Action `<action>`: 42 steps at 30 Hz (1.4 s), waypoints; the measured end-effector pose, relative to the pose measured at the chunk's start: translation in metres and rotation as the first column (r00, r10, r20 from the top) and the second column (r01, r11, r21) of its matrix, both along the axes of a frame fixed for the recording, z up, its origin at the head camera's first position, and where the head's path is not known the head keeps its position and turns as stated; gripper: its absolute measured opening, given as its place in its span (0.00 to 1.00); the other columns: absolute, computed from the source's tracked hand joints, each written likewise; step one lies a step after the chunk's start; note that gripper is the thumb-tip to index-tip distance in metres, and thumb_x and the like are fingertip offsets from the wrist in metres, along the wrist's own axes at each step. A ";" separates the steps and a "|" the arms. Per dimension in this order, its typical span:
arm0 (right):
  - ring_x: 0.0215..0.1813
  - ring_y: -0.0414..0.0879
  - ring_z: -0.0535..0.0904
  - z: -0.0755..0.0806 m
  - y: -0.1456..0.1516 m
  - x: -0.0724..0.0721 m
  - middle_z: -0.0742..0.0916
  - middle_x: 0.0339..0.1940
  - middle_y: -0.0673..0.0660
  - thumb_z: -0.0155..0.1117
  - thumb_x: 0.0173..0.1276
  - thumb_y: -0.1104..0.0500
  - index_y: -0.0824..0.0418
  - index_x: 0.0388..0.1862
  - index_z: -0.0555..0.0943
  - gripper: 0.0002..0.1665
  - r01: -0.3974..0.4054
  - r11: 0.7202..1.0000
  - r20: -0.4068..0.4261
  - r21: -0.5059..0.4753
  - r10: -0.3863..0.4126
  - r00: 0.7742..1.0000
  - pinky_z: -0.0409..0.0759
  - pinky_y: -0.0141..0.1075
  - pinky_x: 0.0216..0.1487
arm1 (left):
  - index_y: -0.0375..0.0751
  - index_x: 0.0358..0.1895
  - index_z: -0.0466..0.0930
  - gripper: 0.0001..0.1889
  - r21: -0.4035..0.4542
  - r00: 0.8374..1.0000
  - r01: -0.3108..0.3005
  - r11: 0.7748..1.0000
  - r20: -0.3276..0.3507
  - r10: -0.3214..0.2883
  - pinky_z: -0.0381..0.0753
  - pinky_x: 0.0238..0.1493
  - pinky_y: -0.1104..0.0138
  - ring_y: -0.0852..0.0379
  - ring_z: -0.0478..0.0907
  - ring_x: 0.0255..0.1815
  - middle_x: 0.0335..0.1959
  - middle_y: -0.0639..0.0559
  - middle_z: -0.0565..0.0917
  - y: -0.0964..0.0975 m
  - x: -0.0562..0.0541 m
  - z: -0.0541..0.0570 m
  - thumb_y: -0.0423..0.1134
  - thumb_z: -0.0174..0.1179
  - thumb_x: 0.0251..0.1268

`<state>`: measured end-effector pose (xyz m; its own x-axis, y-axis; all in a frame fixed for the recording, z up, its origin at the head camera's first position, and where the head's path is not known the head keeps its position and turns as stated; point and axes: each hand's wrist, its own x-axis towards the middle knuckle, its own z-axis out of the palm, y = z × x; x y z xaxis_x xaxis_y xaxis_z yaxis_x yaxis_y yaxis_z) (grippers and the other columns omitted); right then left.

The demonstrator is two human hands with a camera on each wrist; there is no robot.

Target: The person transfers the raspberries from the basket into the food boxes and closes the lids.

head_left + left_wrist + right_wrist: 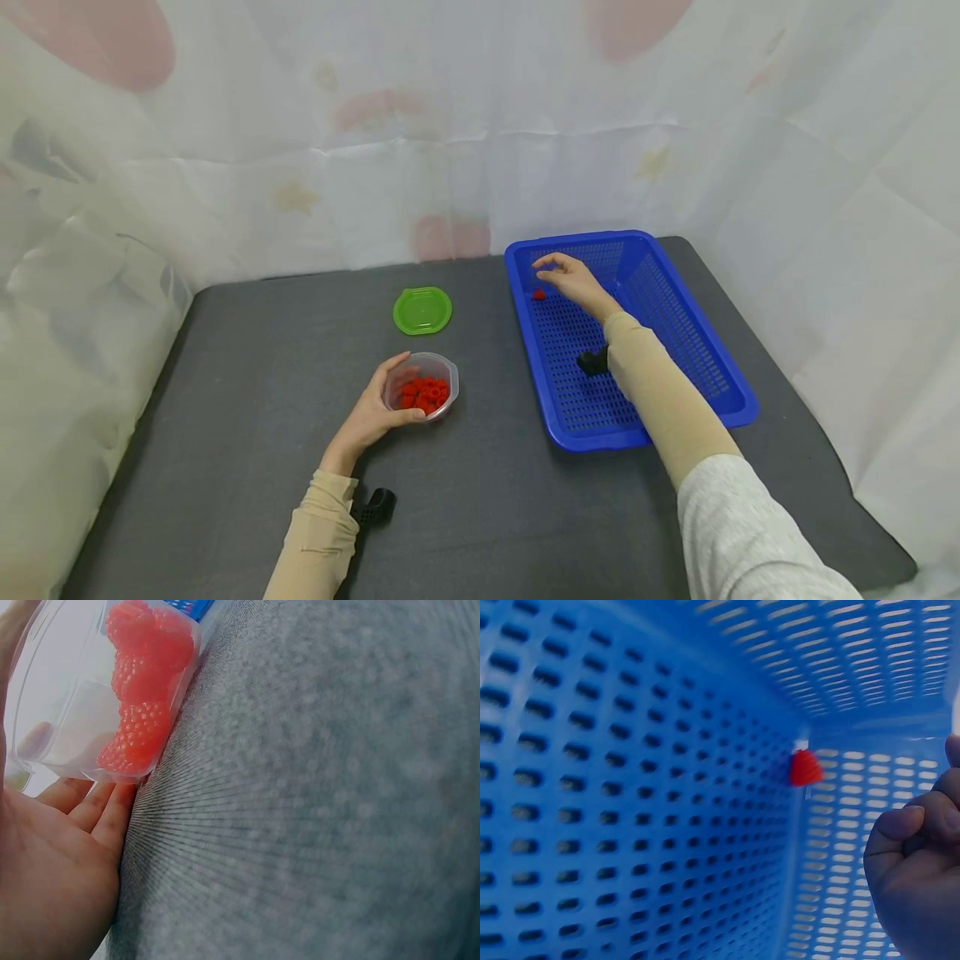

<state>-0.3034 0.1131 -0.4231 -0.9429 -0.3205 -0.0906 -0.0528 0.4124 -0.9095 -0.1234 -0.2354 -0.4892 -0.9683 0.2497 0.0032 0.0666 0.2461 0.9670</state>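
Observation:
My left hand (372,410) grips a clear plastic container (452,369), thumb on the near side and fingers round the far side. Inside lie several red raspberries (424,395); the left wrist view shows these raspberries (142,724) piled through the clear wall. Over the far left part of a blue perforated basket (529,350), my right hand (576,285) hovers with loosely bent fingers. Nothing shows between them. A single raspberry (538,295) lies on the basket floor just below the right fingertips. From the right wrist, this raspberry (806,768) appears near a basket corner, apart from the hand.
Beyond the container, a green lid (422,311) lies flat on the dark grey table (247,400). White patterned cloth (375,200) hangs along the table's back and sides. A black wrist mount (375,507) sits by the left wrist.

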 end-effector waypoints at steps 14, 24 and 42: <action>0.34 0.49 0.66 -0.029 0.006 -0.003 0.75 0.37 0.59 0.50 0.72 0.58 0.57 0.62 0.71 0.21 -0.039 0.958 -0.035 0.285 0.051 0.998 0.64 0.39 0.38 | 0.51 0.71 0.50 0.48 0.009 1.000 0.012 1.000 -0.011 -0.012 0.53 0.70 0.47 0.43 0.61 0.70 0.68 0.39 0.65 0.002 0.001 -0.001 0.32 0.70 0.48; 0.31 0.46 0.66 -0.039 0.012 -0.005 0.74 0.33 0.56 0.52 0.70 0.59 0.59 0.65 0.68 0.24 -0.050 0.945 -0.015 0.322 0.058 0.998 0.65 0.38 0.38 | 0.53 0.71 0.50 0.48 0.009 1.000 0.006 1.000 0.010 -0.006 0.56 0.71 0.56 0.45 0.61 0.70 0.68 0.41 0.65 0.004 0.001 0.000 0.33 0.71 0.48; 0.28 0.45 0.67 -0.044 0.004 -0.007 0.73 0.25 0.51 0.54 0.68 0.59 0.60 0.54 0.73 0.16 -0.047 0.946 -0.016 0.321 0.055 0.998 0.65 0.36 0.35 | 0.54 0.71 0.50 0.49 -0.003 1.000 -0.012 1.000 0.026 0.012 0.56 0.71 0.54 0.46 0.61 0.70 0.68 0.42 0.65 0.001 0.001 0.002 0.33 0.71 0.47</action>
